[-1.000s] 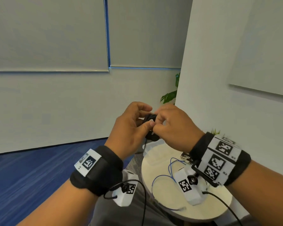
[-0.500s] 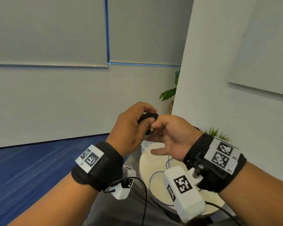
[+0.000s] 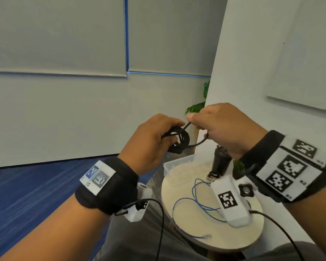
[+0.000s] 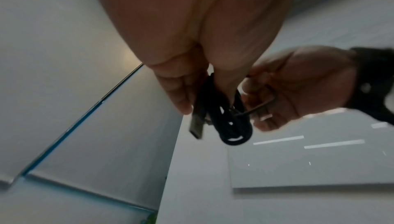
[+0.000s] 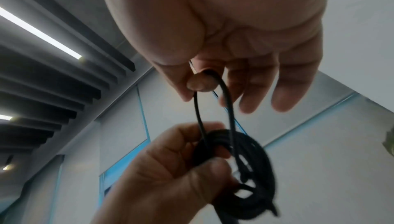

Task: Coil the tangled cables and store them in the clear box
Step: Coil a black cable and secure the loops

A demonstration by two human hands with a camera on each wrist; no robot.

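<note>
A black cable [image 3: 179, 139] is wound into a small coil held up in the air above the table. My left hand [image 3: 154, 142] grips the coil [image 4: 230, 123] between thumb and fingers; a plug end [image 4: 196, 127] sticks out beside it. My right hand [image 3: 220, 127] pinches a loop of the same cable [image 5: 213, 96] between thumb and forefinger, drawn out from the coil [image 5: 245, 168]. The clear box [image 3: 177, 164] stands at the far left of the round table [image 3: 211, 240]. A thin blue cable [image 3: 192, 202] lies loose on the tabletop.
A dark cylindrical object [image 3: 219, 162] stands behind the blue cable, next to a small green plant [image 3: 238, 165]. A larger leafy plant [image 3: 196, 106] is past the wall corner. A white wall runs close on the right; blue carpet [image 3: 26, 194] lies to the left.
The hands have drawn apart. My right hand rose and pulled a loop of the black cable out from the coil, which now shows in my left hand.
</note>
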